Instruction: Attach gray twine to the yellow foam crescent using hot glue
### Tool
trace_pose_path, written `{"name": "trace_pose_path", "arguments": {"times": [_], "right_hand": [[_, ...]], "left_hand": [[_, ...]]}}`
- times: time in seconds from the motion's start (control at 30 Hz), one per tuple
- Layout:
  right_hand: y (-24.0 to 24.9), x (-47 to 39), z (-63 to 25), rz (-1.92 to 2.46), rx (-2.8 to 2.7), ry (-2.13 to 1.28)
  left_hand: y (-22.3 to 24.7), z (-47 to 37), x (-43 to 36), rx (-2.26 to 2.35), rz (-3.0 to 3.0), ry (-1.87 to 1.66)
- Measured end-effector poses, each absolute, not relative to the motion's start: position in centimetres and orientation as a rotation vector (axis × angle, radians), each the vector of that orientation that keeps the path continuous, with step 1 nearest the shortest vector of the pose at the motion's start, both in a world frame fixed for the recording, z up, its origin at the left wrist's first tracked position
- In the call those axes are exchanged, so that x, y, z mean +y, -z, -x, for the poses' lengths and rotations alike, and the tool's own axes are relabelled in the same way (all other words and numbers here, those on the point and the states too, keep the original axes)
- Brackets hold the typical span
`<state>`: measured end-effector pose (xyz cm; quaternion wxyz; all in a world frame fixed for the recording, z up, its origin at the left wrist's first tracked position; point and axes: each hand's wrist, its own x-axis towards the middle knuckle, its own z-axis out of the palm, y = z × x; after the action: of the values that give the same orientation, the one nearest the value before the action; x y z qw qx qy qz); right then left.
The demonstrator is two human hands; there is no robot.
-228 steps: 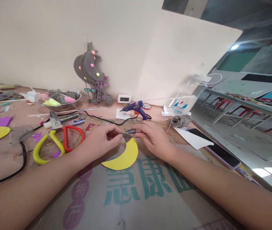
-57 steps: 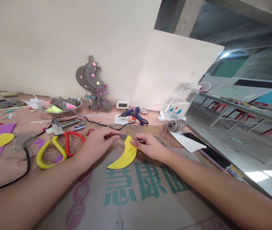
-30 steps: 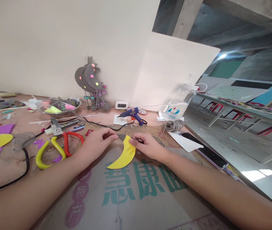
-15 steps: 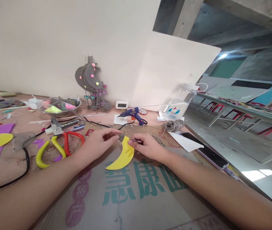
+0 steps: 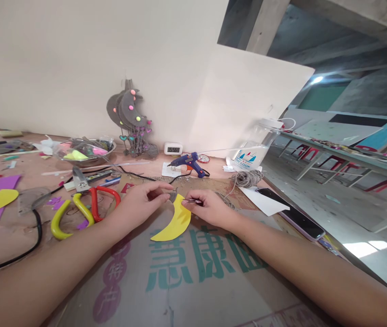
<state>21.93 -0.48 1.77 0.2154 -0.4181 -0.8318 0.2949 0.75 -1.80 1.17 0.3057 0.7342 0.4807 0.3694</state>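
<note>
A yellow crescent cutout [image 5: 176, 222] lies over the cardboard [image 5: 139, 281], its lower tip pointing left and its upper tip grey. My left hand [image 5: 147, 200] is closed at that grey tip, thumb and forefinger nearly meeting there. On the other side, my right hand [image 5: 207, 206] pinches a thin dark slender item [image 5: 193, 200], too small to name, its thumb against the crescent's upper right edge. My fingers hide part of the upper tip.
Yellow-and-red-handled shears [image 5: 93, 204] lie left of my forearm. Behind my hands are a blue glue gun [image 5: 189, 162] and a small digital clock [image 5: 173, 148]. A grey yarn bundle [image 5: 247, 178], a phone [image 5: 291, 213] and a plastic jug [image 5: 256, 145] stand right.
</note>
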Motion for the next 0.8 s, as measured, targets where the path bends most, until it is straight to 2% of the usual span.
{"name": "trace_pose_path", "arguments": {"times": [0.8], "right_hand": [[-1.83,-0.50,-21.89,1.166,-2.340,-0.767]], "left_hand": [[-1.05,-0.77,-1.79,1.251,-2.021,-0.916]]}}
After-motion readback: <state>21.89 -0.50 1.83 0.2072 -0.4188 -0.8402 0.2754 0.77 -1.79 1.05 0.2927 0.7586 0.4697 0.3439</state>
